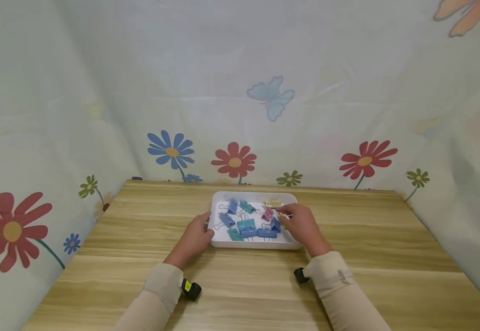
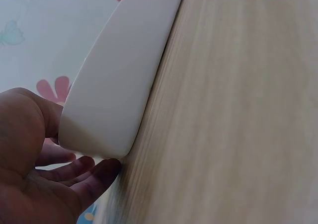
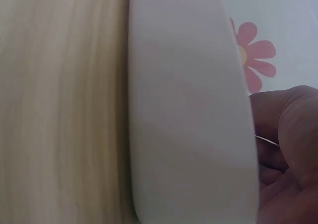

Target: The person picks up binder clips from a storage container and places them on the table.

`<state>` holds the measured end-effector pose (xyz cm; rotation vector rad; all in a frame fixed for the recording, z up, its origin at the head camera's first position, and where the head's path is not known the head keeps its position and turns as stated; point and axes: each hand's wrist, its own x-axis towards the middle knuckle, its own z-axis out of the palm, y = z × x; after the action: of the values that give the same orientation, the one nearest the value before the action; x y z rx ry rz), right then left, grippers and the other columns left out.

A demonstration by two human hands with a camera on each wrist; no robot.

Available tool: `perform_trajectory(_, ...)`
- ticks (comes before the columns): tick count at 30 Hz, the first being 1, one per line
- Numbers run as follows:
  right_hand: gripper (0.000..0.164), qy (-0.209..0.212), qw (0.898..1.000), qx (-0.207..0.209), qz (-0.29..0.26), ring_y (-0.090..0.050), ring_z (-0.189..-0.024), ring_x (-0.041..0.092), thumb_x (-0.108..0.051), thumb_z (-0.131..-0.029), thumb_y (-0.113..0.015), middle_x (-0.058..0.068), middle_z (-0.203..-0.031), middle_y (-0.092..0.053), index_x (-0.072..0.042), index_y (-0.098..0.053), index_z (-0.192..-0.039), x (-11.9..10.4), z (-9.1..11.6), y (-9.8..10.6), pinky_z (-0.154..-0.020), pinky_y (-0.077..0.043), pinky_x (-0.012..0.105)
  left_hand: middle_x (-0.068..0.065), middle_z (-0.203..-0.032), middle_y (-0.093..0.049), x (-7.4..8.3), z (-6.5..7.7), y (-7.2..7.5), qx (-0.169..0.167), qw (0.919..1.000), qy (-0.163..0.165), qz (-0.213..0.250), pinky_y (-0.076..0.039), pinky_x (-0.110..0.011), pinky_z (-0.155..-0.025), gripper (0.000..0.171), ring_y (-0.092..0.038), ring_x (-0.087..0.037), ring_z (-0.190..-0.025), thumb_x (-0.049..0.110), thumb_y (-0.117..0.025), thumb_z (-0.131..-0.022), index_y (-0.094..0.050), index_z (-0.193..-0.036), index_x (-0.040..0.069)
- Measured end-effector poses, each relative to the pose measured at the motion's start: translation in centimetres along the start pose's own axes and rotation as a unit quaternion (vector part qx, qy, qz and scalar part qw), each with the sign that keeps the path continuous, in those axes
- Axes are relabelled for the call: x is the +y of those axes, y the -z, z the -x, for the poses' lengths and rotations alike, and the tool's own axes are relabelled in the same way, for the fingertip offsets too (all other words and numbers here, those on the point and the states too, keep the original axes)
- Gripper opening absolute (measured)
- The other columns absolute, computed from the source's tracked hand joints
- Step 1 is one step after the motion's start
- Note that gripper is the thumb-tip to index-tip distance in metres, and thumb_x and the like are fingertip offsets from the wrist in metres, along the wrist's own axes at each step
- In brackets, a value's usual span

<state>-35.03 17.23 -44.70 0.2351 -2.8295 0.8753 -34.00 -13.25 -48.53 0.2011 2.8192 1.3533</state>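
Note:
A shallow white tray (image 1: 255,245) holds several binder clips with wire handles, in blue, teal, pink and yellow. My left hand (image 1: 197,233) grips the tray's left end; in the left wrist view its thumb is at the rim and its fingers are against the end wall. Over the tray's right side, my right hand (image 1: 304,226) pinches a yellow binder clip (image 1: 282,224), mostly hidden by the fingers. A thin metal wire (image 3: 267,140) shows by that hand in the right wrist view. Close to its fingertips lie a pink binder clip (image 1: 267,212) and another yellow binder clip (image 1: 273,203).
The tray stands on a wood-grain table (image 1: 240,289), towards its far edge. Behind the table hangs a pale curtain (image 1: 207,69) printed with flowers and a butterfly. A small black camera (image 1: 192,290) sits at the left wrist, another black camera (image 1: 301,276) at the right.

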Motion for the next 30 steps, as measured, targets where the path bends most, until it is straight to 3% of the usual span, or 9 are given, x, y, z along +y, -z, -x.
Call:
perform_trajectory(12,0.026,0.002,1.000,-0.008,0.020,-0.065,-0.102,0.030,-0.015,-0.089,-0.066,0.016,-0.110,-0.070,-0.001,-0.070,-0.111,0.0,-1.0,-0.8,-0.089,-0.054,0.047,-0.019,-0.139,-0.048,0.2,0.1,0.1,-0.002,1.0000,0.003,-0.004,-0.045,-0.046,-0.105,0.059,-0.053,-0.030,-0.125,0.011,-0.050,-0.091,-0.037,-0.147,0.000)
perform_trajectory(21,0.025,-0.026,0.999,-0.020,0.021,-0.065,-0.102,0.029,-0.015,-0.090,-0.064,0.014,-0.109,-0.071,-0.002,-0.071,-0.110,0.1,-1.5,-1.0,-0.091,-0.053,0.047,-0.019,-0.143,-0.046,0.2,0.2,0.1,-0.007,0.9999,0.003,0.008,-0.043,-0.047,-0.107,0.059,-0.051,-0.030,-0.128,0.011,-0.051,-0.092,-0.035,-0.148,0.001)
perform_trajectory(30,0.018,0.005,0.998,-0.004,0.063,-0.066,-0.098,0.028,-0.009,-0.089,-0.065,0.013,-0.105,-0.073,-0.003,-0.074,-0.103,-0.1,-1.3,-0.7,-0.089,-0.053,0.046,-0.019,-0.141,-0.047,0.0,0.0,0.1,-0.003,1.0000,0.004,0.000,-0.044,-0.046,-0.106,0.059,-0.052,-0.030,-0.126,0.011,-0.051,-0.092,-0.036,-0.148,0.000)
